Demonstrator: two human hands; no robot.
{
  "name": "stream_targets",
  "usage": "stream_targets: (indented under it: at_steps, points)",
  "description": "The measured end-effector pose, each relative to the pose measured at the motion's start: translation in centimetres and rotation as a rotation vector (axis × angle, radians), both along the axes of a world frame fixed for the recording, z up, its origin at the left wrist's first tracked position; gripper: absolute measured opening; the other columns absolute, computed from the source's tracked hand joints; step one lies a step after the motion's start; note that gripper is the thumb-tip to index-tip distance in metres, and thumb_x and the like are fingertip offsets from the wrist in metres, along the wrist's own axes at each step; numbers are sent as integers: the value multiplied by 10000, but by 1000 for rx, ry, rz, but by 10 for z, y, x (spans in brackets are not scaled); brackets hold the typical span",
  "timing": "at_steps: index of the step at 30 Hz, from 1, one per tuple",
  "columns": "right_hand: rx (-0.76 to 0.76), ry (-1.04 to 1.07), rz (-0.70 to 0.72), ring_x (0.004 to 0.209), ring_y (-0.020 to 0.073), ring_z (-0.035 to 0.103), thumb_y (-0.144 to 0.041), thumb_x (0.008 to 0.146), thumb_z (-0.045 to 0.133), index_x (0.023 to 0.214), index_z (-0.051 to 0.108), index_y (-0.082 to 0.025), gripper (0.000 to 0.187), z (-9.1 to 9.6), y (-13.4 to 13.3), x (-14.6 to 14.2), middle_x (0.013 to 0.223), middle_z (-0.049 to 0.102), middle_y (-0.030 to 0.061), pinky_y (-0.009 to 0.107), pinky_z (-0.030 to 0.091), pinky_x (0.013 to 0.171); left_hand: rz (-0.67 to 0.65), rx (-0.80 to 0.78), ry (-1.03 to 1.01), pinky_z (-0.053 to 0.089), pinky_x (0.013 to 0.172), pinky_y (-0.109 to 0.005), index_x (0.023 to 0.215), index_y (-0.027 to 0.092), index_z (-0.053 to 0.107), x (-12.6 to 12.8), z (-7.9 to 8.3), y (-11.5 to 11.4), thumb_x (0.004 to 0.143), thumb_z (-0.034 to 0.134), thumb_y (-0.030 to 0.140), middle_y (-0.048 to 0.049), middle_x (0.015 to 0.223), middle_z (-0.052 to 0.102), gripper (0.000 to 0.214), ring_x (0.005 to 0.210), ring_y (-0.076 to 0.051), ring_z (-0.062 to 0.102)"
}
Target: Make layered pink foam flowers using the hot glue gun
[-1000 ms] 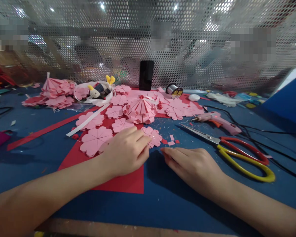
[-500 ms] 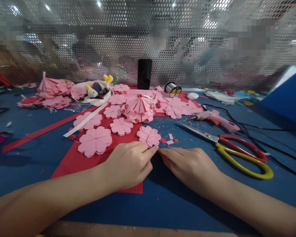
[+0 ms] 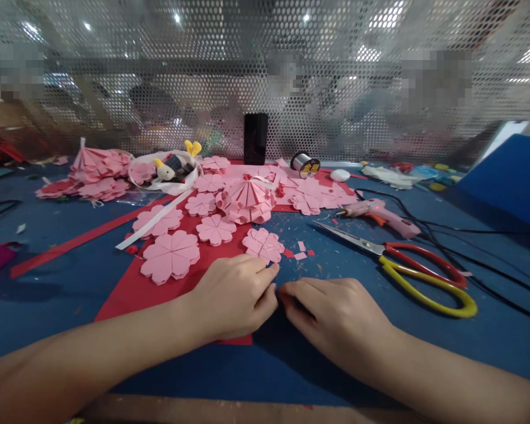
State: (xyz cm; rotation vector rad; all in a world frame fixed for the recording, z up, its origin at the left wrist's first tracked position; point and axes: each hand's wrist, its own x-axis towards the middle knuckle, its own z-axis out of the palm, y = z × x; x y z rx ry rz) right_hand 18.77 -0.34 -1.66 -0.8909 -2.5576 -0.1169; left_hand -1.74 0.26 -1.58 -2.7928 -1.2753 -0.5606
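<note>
"On my feed, a perforated metal screen (image 3: pixel 212 35) stands behind the far edge of the blue worktop (image 3: pixel 229 377). What do you see closest in?"

"A pink paper flower (image 3: pixel 263 245), about mid-width, just beyond my left hand (image 3: pixel 238 294) toward the far edge. The left is nearer; my right hand (image 3: pixel 340 312) sits over on the right-edge side."

"Any long axis?"

"None on the flower; it's roundish. The scissors (image 3: pixel 373 247) have one: blades pointing left and toward the far edge, handles toward the right edge, right hand nearer."

"How do the hands stand?"

"Left: fingers curled in, index reaching toward the other. Right: fingers drawn to a point by the thumb. The tips nearly meet. Whether either pinches something small, I can't tell from here."

"And the flower's looks?"

"Flat-lying, notched petals, apparently layered, pale marks on top. It lies across the right edge of the red sheet (image 3: pixel 132 288), with small paper scraps (image 3: pixel 301 245) just beside it. Whether the left hand touches it, I can't make out."
</note>
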Motion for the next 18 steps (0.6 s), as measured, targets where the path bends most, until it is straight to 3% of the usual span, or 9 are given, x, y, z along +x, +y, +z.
stream_targets:
  at_steps: [4, 8, 12, 15, 18]
  points:
    - [23, -15, 91, 501, 142, 519, -175, 953, 468, 762, 628, -189, 250, -1, -12, -4, 630, 609, -15, 338, 300, 523, 33, -6, 22, 536, 659, -361, 1136, 159, 693, 3, -1, 0, 1019, 392, 346, -57, 897, 730, 373, 830, -237, 677]
    - [44, -88, 317, 595, 158, 505, -145, 964, 448, 816, 626, -167, 233, 5, -13, -8, 702, 614, 12, 333, 332, 560, 58, -11, 48, 550, 672, -373, 1165, 148, 680, 4, -2, -2, 1007, 423, 413, -79, 919, 736, 401, 847, -253, 686]
    - [8, -175, 571, 744, 167, 551, -166, 974, 460, 834, 662, -146, 247, 19, -11, -10, 781, 646, 33, 325, 450, 752, 10, -18, 136, 554, 633, -380, 1262, 62, 620, 4, 0, -6, 901, 558, 410, -131, 914, 730, 504, 815, -280, 688]
    - [13, -159, 763, 887, 161, 592, -187, 983, 471, 936, 697, -143, 235, 33, -11, -7, 840, 693, 12, 301, 449, 940, 19, -58, 246, 529, 550, -361, 1314, 32, 577, 6, 4, -7, 890, 545, 452, -121, 801, 726, 598, 708, -277, 692]
    - [-52, -46, 807, 1015, 132, 615, -238, 1002, 453, 1036, 695, -188, 250, 52, 0, 0, 966, 736, 3, 260, 441, 976, 38, -116, 324, 492, 492, -347, 1377, 34, 527, 9, 9, -9, 906, 475, 587, -108, 705, 716, 728, 614, -278, 686]
